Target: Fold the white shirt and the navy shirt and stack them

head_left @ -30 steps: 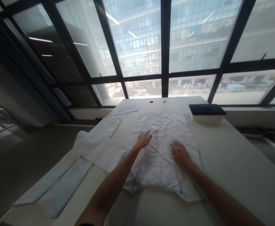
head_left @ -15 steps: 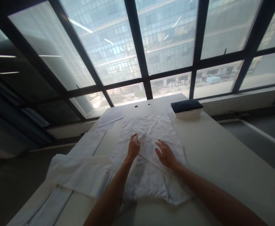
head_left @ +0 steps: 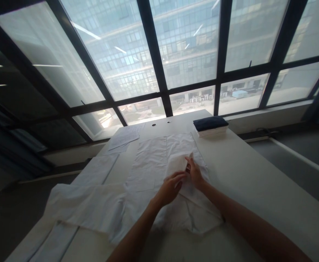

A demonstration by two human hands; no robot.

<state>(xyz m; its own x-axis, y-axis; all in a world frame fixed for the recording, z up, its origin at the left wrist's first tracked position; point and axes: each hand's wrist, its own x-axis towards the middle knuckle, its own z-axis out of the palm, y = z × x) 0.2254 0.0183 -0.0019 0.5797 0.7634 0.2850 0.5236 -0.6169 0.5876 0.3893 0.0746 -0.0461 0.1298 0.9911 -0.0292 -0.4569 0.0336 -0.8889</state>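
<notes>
A white garment lies spread on the white table, with a seam running down its middle. Over its right half, a smaller flap of white cloth is raised and turned back. My right hand pinches the right edge of that flap between thumb and fingers. Just below and to its left, my left hand is curled at the lower edge of the same flap, fingertips close to my right hand. The cloth under my palms is partly hidden. Toward me, the lower part of the garment lies in loose folds.
More white cloth lies across the left side of the table. At the far left are printed paper sheets. A folded stack with a dark blue piece on top sits at the far right. Windows rise behind the table.
My left hand has moved right and toward me, next to my right hand. My right hand has gone from spread fingers to a pinch on the flap, now lifted. The view has shifted slightly.
</notes>
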